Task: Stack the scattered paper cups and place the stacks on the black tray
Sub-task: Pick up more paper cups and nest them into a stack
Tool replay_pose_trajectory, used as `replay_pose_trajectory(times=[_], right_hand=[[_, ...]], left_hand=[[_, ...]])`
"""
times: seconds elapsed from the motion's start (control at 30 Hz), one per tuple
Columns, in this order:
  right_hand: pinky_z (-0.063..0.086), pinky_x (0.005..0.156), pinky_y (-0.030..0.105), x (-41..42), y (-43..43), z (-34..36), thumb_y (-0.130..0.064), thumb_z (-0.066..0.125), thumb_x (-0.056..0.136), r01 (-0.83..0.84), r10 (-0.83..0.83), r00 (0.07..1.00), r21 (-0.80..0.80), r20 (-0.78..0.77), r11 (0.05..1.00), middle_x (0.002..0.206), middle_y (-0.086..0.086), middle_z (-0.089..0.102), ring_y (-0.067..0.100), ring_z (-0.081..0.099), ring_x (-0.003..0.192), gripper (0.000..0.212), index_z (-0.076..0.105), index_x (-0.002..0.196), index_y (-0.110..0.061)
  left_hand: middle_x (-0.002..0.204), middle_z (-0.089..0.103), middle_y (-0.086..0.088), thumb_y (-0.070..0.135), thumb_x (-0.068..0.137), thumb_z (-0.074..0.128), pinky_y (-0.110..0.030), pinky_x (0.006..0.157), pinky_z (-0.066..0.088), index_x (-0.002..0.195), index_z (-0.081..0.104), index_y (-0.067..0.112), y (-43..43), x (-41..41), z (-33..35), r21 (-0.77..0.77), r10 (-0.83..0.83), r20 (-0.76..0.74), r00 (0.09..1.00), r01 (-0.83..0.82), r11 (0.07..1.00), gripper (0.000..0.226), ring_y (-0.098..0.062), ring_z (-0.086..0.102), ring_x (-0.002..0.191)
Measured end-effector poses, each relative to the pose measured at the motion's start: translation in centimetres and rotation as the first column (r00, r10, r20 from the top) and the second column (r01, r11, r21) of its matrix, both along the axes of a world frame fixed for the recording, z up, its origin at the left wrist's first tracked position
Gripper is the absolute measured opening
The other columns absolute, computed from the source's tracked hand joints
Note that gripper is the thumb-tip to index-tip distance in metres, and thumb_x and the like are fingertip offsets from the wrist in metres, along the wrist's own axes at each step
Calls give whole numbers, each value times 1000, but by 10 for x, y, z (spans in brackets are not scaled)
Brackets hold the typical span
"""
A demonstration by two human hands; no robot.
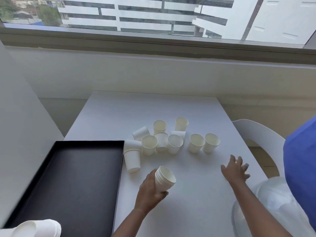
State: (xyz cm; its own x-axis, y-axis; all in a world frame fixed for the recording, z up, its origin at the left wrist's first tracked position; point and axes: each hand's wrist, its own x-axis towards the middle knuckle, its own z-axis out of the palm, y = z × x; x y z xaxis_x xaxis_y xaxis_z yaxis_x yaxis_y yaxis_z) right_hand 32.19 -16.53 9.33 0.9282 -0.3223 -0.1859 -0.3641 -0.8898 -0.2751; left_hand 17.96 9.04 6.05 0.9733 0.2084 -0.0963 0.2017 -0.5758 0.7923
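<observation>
My left hand (150, 190) grips a short stack of white paper cups (165, 177), tilted with the mouth toward the upper right, above the white table (196, 202). My right hand (235, 169) hovers flat over the table with fingers spread and nothing in it, below two upright cups (203, 142). Several more loose cups (160, 139) stand or lie in a cluster mid-table. A two-cup stack (132, 156) stands upside down beside the tray's right wall. The black tray (71, 177) lies at the left, and another stack of cups (37, 228) lies at its near left corner.
A white plastic chair (256, 134) stands at the table's right edge. A clear plastic bag (273, 202) sits near my right forearm. A blue-clad person's part (301, 168) fills the right edge. A white wall and window ledge (153, 48) lie beyond the table.
</observation>
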Motion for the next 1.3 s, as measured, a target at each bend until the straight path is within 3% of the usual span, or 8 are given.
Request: replay_pose_trajectory(times=[0.2,0.5,0.6,0.7,0.77,0.87,1.03,1.3], right_hand=[[39,96,55,9,-5,-4,-16,52,90,99,-98,995,105,-12,990,137,23,26,44,35,118,47,35,133,-9],[44,89,47,-15,22,-5,-14,63,84,-37,-15,985,295,171,955,123,27,38,47,46,106,44,48,125,-7],[48,83,43,-35,45,-4,-17,62,86,-33,-69,987,597,146,801,111,22,49,37,50,103,39,51,122,-8],[47,65,33,-56,71,-7,-18,54,91,96,-117,992,883,-47,460,104,16,54,27,52,86,26,54,115,-8],[43,62,29,-66,86,-10,-19,48,94,219,-104,974,947,-199,235,92,12,53,24,50,76,18,54,107,-9],[45,60,30,-74,107,-11,-21,46,95,383,-70,923,922,-379,51,87,15,51,26,52,74,14,52,97,-8],[53,40,23,-86,138,-8,-25,49,93,558,49,830,827,-556,-74,102,28,51,35,57,75,23,49,101,-3],[57,46,25,-84,168,0,-19,49,90,590,123,807,790,-577,-167,89,21,56,29,59,71,31,51,113,1]], left_hand=[[124,52,6,27,69,73,-27,93,41,134,32,24,3,-2,-2,-9,18,-1,1000,-18,1000,77,-18,50,112],[135,45,2,27,71,73,-34,95,43,141,17,23,6,1,0,-72,69,57,996,-65,995,90,-23,46,120],[133,46,-1,24,72,75,-33,87,46,138,13,29,5,5,7,-168,150,148,978,-124,978,90,-25,48,116],[133,44,-1,18,71,77,-26,81,42,125,12,43,2,11,17,-297,278,256,926,-198,934,88,-24,50,112],[132,42,-2,14,69,79,-26,82,42,119,13,49,0,17,23,-359,360,321,876,-239,902,89,-23,51,110],[126,39,5,11,66,80,-22,82,43,114,13,57,-1,23,32,-416,469,395,790,-302,858,94,-13,49,106],[116,35,29,10,66,81,4,75,37,111,21,39,0,22,33,-430,509,433,744,-325,842,81,19,45,98],[107,40,23,48,65,67,-2,68,39,99,29,39,6,-2,25,-410,450,312,837,-308,858,52,9,48,97]])
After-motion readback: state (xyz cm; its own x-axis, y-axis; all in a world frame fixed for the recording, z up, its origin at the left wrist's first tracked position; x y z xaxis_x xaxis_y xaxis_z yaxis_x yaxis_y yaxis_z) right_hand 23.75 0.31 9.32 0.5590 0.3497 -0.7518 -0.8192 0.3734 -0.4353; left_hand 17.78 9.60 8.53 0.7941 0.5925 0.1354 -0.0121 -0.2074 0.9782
